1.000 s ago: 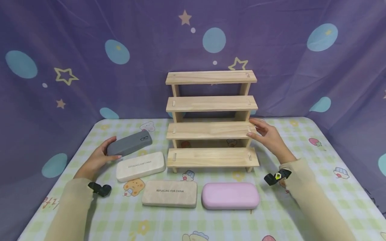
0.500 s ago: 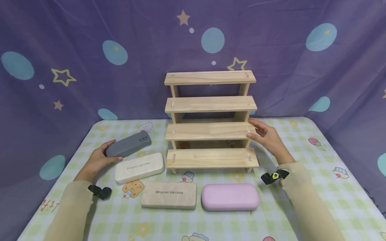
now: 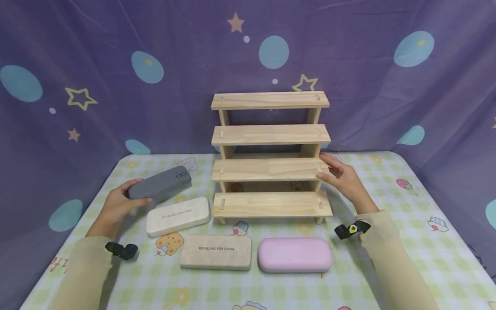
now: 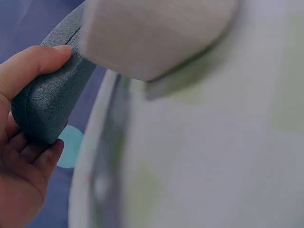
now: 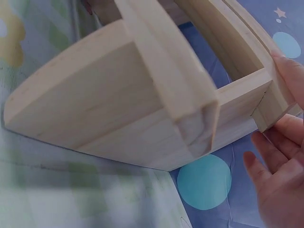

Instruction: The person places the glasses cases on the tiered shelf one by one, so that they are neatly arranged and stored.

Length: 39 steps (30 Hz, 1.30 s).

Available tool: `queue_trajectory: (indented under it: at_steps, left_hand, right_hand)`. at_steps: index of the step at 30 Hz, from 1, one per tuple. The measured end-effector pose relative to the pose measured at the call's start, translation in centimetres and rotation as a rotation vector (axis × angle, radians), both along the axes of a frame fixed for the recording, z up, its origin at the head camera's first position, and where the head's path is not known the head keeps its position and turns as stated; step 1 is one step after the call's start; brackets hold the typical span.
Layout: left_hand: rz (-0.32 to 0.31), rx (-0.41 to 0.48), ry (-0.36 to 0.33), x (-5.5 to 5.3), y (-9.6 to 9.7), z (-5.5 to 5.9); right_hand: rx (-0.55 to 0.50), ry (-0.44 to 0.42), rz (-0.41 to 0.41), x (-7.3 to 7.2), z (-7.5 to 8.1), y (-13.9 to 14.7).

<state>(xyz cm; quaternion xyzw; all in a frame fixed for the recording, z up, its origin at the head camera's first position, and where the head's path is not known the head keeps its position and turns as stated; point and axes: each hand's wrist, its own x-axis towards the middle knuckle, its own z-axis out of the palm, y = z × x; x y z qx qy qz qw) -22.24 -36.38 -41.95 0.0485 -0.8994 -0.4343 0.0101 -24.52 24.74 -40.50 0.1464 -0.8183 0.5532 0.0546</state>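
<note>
Grey case (image 3: 159,183), one: left of the rack (image 3: 271,168), grasped in the left hand (image 3: 117,203), clear of the counter (image 3: 217,292), I believe; its underside is hidden from me. Rack, wooden, one: far side, its right end pinched by the right hand (image 3: 345,178). White case (image 3: 178,216), beige case (image 3: 215,254), pink case (image 3: 294,255): one each, nearer, lying flat.

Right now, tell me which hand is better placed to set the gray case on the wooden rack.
Left, I'd judge: the left hand grips the gray case, left of the wooden rack. The right hand holds a shelf's right end, so it seems better suited to steadying.
</note>
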Motion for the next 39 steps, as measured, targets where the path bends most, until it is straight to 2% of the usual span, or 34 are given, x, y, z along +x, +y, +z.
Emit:
queue_trajectory:
  at_steps: [2,7,9,13,19,23,27,32,39]
  left_hand:
    - [-0.013,0.002,-0.012,0.3,0.2,1.0]
    - [-0.060,-0.104,-0.027,0.9,0.8,3.7]
    - [-0.073,-0.137,-0.013,1.0,1.0,4.7]
    - [-0.089,-0.101,0.024,1.1,1.6,6.4]
    - [-0.145,0.033,0.077,0.6,3.0,9.2]
    - [-0.158,0.053,0.087,0.3,4.3,10.9]
    - [-0.185,0.080,0.108,-0.2,5.5,12.1]
    - [-0.219,0.101,0.140,-1.0,7.1,13.0]
    - [-0.304,0.288,0.168,-1.9,9.5,13.7]
  right_hand:
    - [0.012,0.002,-0.003,0.2,0.1,0.1]
    - [-0.003,0.004,0.000,0.5,0.1,0.3]
    - [-0.014,-0.002,0.002,0.6,0.1,0.4]
    - [-0.013,-0.009,0.006,0.6,0.0,0.4]
    - [-0.014,-0.009,0.018,0.7,0.3,0.1]
    - [-0.019,-0.009,0.018,0.4,-0.2,0.3]
    - [-0.022,-0.010,0.020,0.2,-0.3,0.3]
    - [-0.034,-0.022,0.030,0.1,-0.4,0.2]
    - [-0.024,-0.036,0.032,0.2,0.0,-0.1]
